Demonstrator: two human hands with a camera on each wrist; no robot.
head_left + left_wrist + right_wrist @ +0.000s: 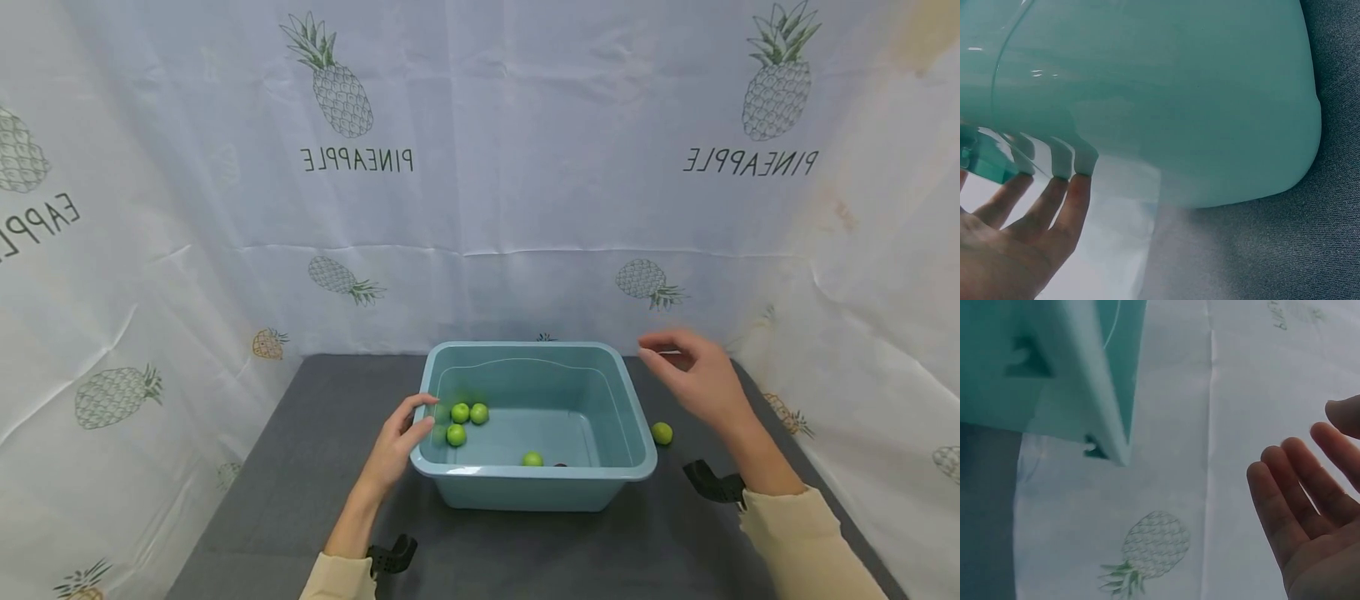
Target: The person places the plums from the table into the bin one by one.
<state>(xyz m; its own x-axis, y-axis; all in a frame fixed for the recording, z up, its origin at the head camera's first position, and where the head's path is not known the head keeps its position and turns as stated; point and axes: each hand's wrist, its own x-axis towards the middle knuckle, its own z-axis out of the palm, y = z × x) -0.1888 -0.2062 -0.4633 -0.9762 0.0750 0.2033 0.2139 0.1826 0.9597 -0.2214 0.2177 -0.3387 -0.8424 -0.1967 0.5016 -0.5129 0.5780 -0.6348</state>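
A: Where is the tub?
B: The blue tub [534, 425] sits on the grey desk [300, 467], near its back edge. Four green balls [460, 412] lie inside it, three by the left wall, one near the front.
A: And the hands?
B: The left hand [397, 446] rests against the tub's left rim, its fingers [1054, 200] straight and touching the wall. The right hand [697, 379] hovers beyond the tub's right back corner, fingers [1291, 500] relaxed and spread, holding nothing.
A: Anything outside?
B: One more green ball [662, 432] lies on the desk just beside the right wall.
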